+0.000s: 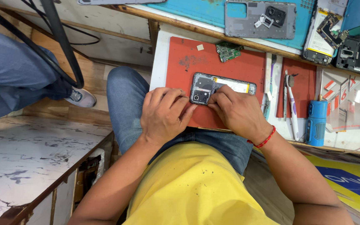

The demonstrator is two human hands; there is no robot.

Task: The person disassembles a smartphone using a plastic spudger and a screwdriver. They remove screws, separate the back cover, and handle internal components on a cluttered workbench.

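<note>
Pressing on opened phone | left hand, right hand fingertips bear down, grasping nothing | back cover off, apparently mid-repair

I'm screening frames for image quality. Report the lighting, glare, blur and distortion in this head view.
Head view: even, bright light with soft shadows under both hands on the red mat; glare on the clear plastic sheets at right; the opened phone, left hand and right hand are sharp; wide-angle bending shows along the bench edge; no motion blur visible.
</note>
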